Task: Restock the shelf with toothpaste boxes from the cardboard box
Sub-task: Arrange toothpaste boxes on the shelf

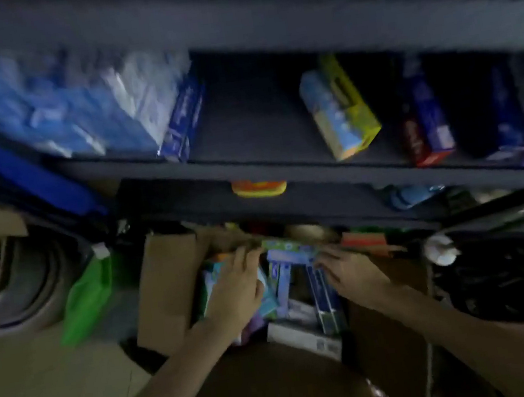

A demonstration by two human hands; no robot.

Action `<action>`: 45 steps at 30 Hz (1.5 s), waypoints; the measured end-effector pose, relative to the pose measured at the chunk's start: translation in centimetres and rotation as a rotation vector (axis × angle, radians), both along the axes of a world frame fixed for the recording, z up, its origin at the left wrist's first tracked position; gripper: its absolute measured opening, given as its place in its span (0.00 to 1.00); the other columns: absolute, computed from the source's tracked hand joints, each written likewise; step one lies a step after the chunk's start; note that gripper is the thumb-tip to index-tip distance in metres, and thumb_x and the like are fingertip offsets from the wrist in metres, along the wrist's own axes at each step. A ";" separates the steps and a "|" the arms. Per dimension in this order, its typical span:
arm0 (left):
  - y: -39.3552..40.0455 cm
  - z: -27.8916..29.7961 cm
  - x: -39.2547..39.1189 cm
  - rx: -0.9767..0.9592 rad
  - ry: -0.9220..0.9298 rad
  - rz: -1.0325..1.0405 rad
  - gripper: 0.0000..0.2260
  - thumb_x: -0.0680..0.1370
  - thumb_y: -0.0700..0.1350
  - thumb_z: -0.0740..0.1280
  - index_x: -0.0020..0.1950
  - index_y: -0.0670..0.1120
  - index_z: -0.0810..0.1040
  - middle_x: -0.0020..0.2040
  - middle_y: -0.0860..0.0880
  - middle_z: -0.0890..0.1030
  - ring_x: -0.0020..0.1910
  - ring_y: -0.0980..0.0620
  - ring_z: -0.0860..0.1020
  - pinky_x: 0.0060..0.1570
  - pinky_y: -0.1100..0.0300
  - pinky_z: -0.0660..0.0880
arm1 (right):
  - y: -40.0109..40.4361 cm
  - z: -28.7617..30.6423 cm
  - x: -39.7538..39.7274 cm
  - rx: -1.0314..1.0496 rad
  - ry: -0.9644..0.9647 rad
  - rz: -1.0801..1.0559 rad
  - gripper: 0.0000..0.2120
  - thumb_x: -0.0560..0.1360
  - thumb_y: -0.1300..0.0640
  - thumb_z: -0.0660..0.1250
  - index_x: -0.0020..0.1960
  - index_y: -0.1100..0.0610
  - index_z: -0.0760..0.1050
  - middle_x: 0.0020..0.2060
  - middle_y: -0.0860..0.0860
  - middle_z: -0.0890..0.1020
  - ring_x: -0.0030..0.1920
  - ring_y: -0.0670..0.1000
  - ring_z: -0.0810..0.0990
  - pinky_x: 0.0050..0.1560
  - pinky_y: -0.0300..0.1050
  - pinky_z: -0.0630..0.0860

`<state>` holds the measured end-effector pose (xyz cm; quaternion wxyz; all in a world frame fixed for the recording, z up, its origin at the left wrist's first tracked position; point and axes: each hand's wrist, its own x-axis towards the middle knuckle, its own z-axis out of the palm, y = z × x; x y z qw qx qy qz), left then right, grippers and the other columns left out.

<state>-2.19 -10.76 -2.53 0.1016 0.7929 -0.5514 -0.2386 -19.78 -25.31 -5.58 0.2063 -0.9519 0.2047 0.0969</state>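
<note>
My left hand point(237, 293) and right hand point(346, 268), fingers seemingly pinching one toothpaste box point(289, 252) in the cardboard box point(166, 291), risk snagging it under the shelf point(283, 169) edge.

Dark shelf point(254, 122) bearing product boxes point(340, 108)

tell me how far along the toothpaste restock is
Partly done at best: a few boxes stand on the shelf, including a yellow and blue box, with a wide bare gap beside it. In hand: the left hand and right hand reach into the cardboard box, around a green and blue toothpaste box; blur hides the grip. Left: several boxes remain inside.
</note>
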 end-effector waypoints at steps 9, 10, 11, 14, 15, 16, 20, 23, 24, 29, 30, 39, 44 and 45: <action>2.9 -16.2 0.0 0.370 0.035 -0.004 0.24 0.77 0.42 0.61 0.72 0.46 0.59 0.70 0.44 0.61 0.68 0.45 0.63 0.67 0.52 0.66 | 2.7 -20.4 4.2 -0.143 0.413 -0.179 0.28 0.74 0.64 0.65 0.71 0.68 0.60 0.70 0.65 0.63 0.66 0.62 0.70 0.60 0.54 0.72; 2.8 -17.4 0.2 0.347 0.046 0.014 0.24 0.77 0.42 0.61 0.72 0.46 0.59 0.70 0.45 0.62 0.69 0.46 0.63 0.67 0.52 0.65 | 2.5 -22.0 4.8 -0.202 0.401 -0.215 0.26 0.72 0.63 0.68 0.67 0.68 0.65 0.65 0.65 0.69 0.62 0.62 0.74 0.57 0.54 0.74; 2.7 -18.4 0.4 0.320 0.063 0.043 0.24 0.77 0.41 0.61 0.72 0.46 0.60 0.70 0.45 0.62 0.69 0.46 0.63 0.68 0.53 0.65 | 2.4 -23.4 5.1 -0.224 0.425 -0.257 0.23 0.72 0.63 0.67 0.65 0.66 0.68 0.62 0.64 0.72 0.60 0.62 0.75 0.56 0.54 0.74; 2.8 -20.5 0.6 0.243 0.119 0.133 0.22 0.77 0.39 0.61 0.71 0.45 0.62 0.69 0.45 0.64 0.68 0.46 0.64 0.67 0.53 0.66 | 2.2 -26.6 5.9 -0.321 0.439 -0.284 0.15 0.68 0.61 0.71 0.54 0.61 0.76 0.50 0.59 0.79 0.51 0.58 0.79 0.50 0.51 0.76; 2.9 -20.8 0.4 0.231 0.134 0.141 0.21 0.77 0.39 0.60 0.70 0.45 0.62 0.68 0.45 0.64 0.68 0.46 0.64 0.66 0.53 0.67 | 2.1 -26.5 6.2 -0.356 0.453 -0.246 0.14 0.64 0.59 0.75 0.49 0.59 0.79 0.46 0.57 0.81 0.47 0.57 0.81 0.47 0.48 0.77; 3.0 -21.0 0.2 0.229 0.144 0.137 0.21 0.77 0.39 0.60 0.70 0.45 0.62 0.68 0.44 0.64 0.68 0.46 0.65 0.65 0.53 0.67 | 2.1 -26.5 6.2 -0.391 0.469 -0.214 0.15 0.61 0.58 0.77 0.46 0.59 0.80 0.44 0.57 0.82 0.47 0.56 0.81 0.47 0.47 0.77; 3.2 -19.2 -0.3 0.252 0.209 0.128 0.24 0.77 0.41 0.63 0.72 0.45 0.60 0.72 0.45 0.61 0.69 0.45 0.63 0.66 0.52 0.67 | 1.5 -23.3 5.6 0.106 0.581 -0.099 0.14 0.72 0.56 0.71 0.54 0.63 0.77 0.54 0.61 0.77 0.55 0.58 0.77 0.49 0.47 0.72; 2.4 -15.0 0.8 0.277 0.311 0.100 0.30 0.73 0.44 0.70 0.72 0.46 0.60 0.71 0.45 0.63 0.68 0.44 0.64 0.64 0.55 0.62 | 1.8 -16.6 5.3 0.517 0.595 0.008 0.13 0.68 0.57 0.75 0.44 0.66 0.78 0.42 0.65 0.80 0.41 0.58 0.77 0.40 0.43 0.66; 2.0 -12.9 1.5 0.270 0.431 0.115 0.28 0.72 0.42 0.71 0.69 0.45 0.64 0.67 0.44 0.69 0.64 0.46 0.68 0.60 0.59 0.64 | 1.7 -13.7 5.5 0.585 0.586 0.028 0.15 0.69 0.57 0.74 0.48 0.68 0.78 0.45 0.64 0.81 0.43 0.59 0.77 0.41 0.43 0.68; 0.5 0.2 5.1 0.215 0.884 0.161 0.12 0.72 0.34 0.69 0.55 0.39 0.75 0.45 0.44 0.79 0.39 0.57 0.77 0.36 0.69 0.75 | 1.0 1.1 6.2 0.790 0.530 -0.037 0.06 0.74 0.57 0.69 0.42 0.55 0.72 0.34 0.48 0.74 0.29 0.38 0.72 0.29 0.34 0.67; 0.0 2.8 5.8 0.197 0.913 0.148 0.11 0.73 0.34 0.68 0.55 0.39 0.75 0.46 0.43 0.79 0.39 0.56 0.78 0.37 0.68 0.76 | 0.6 3.8 6.3 0.807 0.477 -0.064 0.07 0.74 0.58 0.69 0.40 0.55 0.72 0.32 0.50 0.73 0.26 0.39 0.70 0.26 0.34 0.64; -4.5 22.3 10.2 -0.105 1.037 0.090 0.08 0.77 0.37 0.63 0.55 0.45 0.75 0.43 0.48 0.84 0.41 0.52 0.83 0.46 0.61 0.80 | -1.9 23.4 8.4 0.798 -0.061 -0.313 0.16 0.77 0.50 0.65 0.59 0.59 0.71 0.31 0.50 0.76 0.28 0.46 0.68 0.28 0.39 0.61; -6.5 28.3 11.1 -0.305 1.147 0.182 0.05 0.78 0.41 0.63 0.51 0.47 0.76 0.39 0.48 0.85 0.38 0.50 0.84 0.38 0.63 0.80 | -3.5 30.7 8.7 0.609 -0.391 -0.499 0.22 0.79 0.42 0.54 0.55 0.59 0.76 0.33 0.47 0.80 0.21 0.42 0.66 0.20 0.35 0.59; -7.0 29.0 11.2 -0.337 1.179 0.210 0.05 0.77 0.41 0.63 0.51 0.46 0.77 0.40 0.47 0.85 0.39 0.49 0.84 0.39 0.63 0.81 | -4.0 31.7 8.8 0.570 -0.442 -0.523 0.23 0.79 0.42 0.55 0.54 0.60 0.77 0.36 0.50 0.82 0.20 0.42 0.66 0.20 0.34 0.59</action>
